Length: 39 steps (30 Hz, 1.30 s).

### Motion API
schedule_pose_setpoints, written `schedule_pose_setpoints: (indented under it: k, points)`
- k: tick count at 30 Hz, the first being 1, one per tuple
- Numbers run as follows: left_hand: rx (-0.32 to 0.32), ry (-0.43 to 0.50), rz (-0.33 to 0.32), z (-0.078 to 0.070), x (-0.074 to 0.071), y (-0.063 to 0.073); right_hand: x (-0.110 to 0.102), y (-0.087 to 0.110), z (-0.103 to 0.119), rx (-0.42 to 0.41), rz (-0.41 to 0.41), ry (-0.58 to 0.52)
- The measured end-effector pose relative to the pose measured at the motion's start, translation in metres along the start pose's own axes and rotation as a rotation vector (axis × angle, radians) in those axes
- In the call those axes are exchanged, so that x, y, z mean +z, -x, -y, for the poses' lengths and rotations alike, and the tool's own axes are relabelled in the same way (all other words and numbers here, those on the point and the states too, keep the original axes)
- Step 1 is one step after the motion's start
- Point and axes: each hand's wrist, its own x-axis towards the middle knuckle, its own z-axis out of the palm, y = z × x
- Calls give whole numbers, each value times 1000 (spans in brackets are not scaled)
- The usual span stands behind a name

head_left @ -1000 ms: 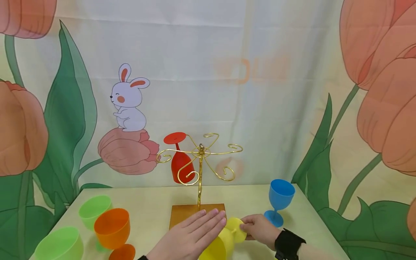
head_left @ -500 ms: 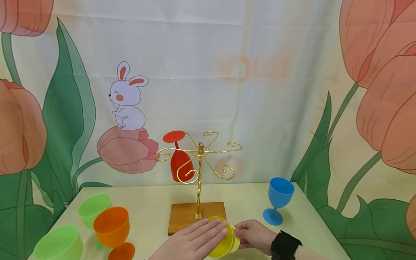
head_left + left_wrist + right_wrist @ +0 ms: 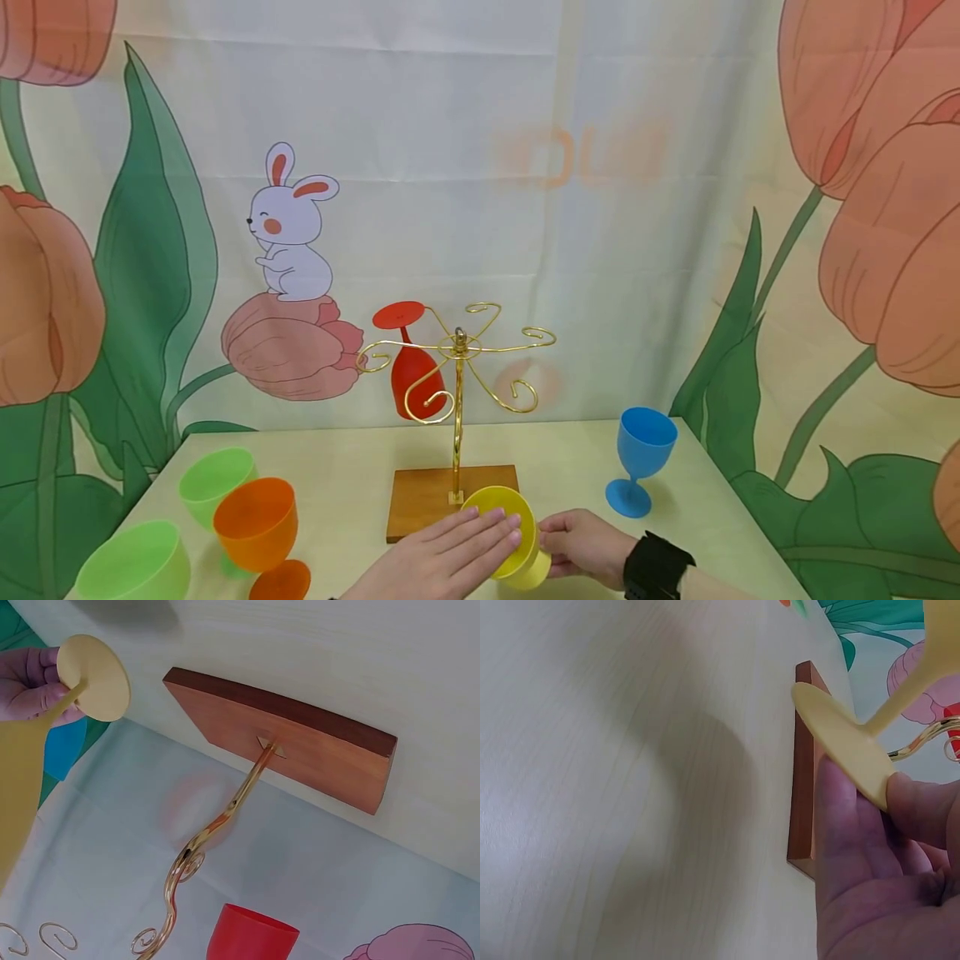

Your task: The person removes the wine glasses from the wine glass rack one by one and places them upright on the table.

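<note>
A yellow plastic goblet (image 3: pixel 531 546) is tipped in front of the rack, its mouth turned up toward the head camera. My right hand (image 3: pixel 585 546) pinches the goblet's round foot (image 3: pixel 840 739) between thumb and fingers, as the right wrist view shows. My left hand (image 3: pixel 450 554) lies with straight fingers across the goblet's mouth; its thumb is hidden. Behind them stands a gold wire rack (image 3: pixel 457 417) with curled arms on a wooden base (image 3: pixel 416 504). From one arm a red goblet (image 3: pixel 415 379) hangs upside down by its foot.
To the right, a blue goblet (image 3: pixel 647 450) stands upright on the pale table (image 3: pixel 337 475). An orange goblet (image 3: pixel 255 529) and two green ones, a rear green goblet (image 3: pixel 213 487) and a front green goblet (image 3: pixel 138 567), stand at left. A printed curtain (image 3: pixel 615 250) closes the back.
The yellow goblet has turned: its foot, earlier seen at its right, has swung behind and below, and its mouth now faces up more. My right hand has shifted slightly down with it.
</note>
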Motion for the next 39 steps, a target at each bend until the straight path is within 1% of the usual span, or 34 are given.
schedule_pose_setpoints:
  k: [4,8,10,12,15,18,20,23,25,26,28,29,31,33,34,36,37,39]
  points:
    - [3,4,2,0,0,0,0,0,-1,-4,17,-1]
    - [3,29,-16,1,1,-1,1,0,-1,6,26,4]
    - [9,39,-18,1,1,0,1,0,-2,14,24,9]
    - [11,70,-14,2,0,0,1,-1,-2,22,20,13]
    - [28,77,-11,2,1,0,3,-1,-1,28,3,26]
    - [9,129,18,2,1,-1,5,-1,0,24,-31,58]
    - [-14,154,51,1,1,-1,6,-1,0,17,-57,88]
    - [-67,208,102,0,2,2,6,-1,0,5,-85,126]
    - [-109,245,126,0,1,3,6,-2,-1,-25,-99,162]
    - [-130,263,137,0,0,3,6,-2,-1,-45,-107,194]
    - [-179,303,169,0,-3,4,6,-3,-1,-116,-139,331]
    - [-195,313,188,1,-5,4,6,-4,-1,-149,-163,422]
    - [-226,322,230,2,-9,5,6,-4,0,-211,-212,640]
    - [-255,323,269,3,-15,7,7,-2,1,-256,-261,855]
    - [-275,325,289,4,-18,8,7,-1,1,-270,-273,934]
    - [-326,328,335,5,-25,13,6,1,2,-295,-291,1053]
    - [-363,341,374,6,-30,16,6,1,1,-306,-299,1094]
    - [-437,361,448,8,-38,23,4,3,1,-314,-313,1138]
